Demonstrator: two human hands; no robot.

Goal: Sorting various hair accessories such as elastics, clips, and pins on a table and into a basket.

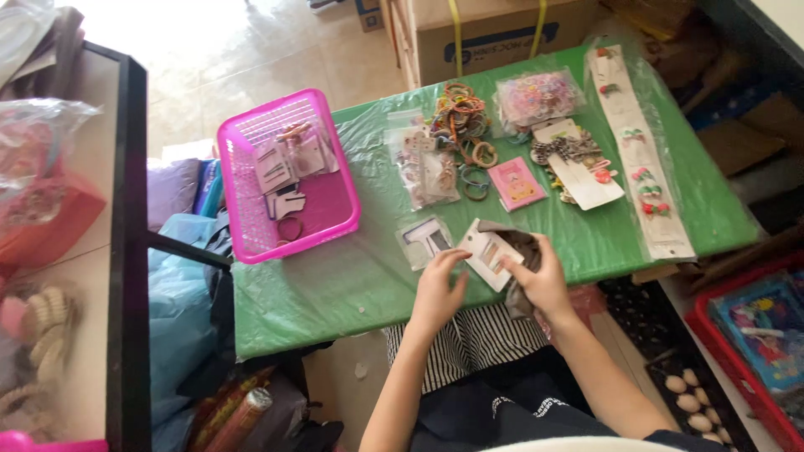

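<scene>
The white hair-clip card [490, 253] lay at the green table's [352, 285] near edge, its long axis running ten to four o'clock, pinched by the right hand [544, 280] (also clutching grey cloth [523, 247]), while the left hand's [437, 293] loosely curled fingers touched its nine-o'clock side.

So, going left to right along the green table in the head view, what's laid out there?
Pink basket → clear bags of hair clips → pile of hair ties → small pink card → long strip of cherry clips.

1 pink basket [243, 184], 1 green table [352, 276], 1 pink card [516, 183], 1 long clip strip [641, 159], 2 hands.
</scene>
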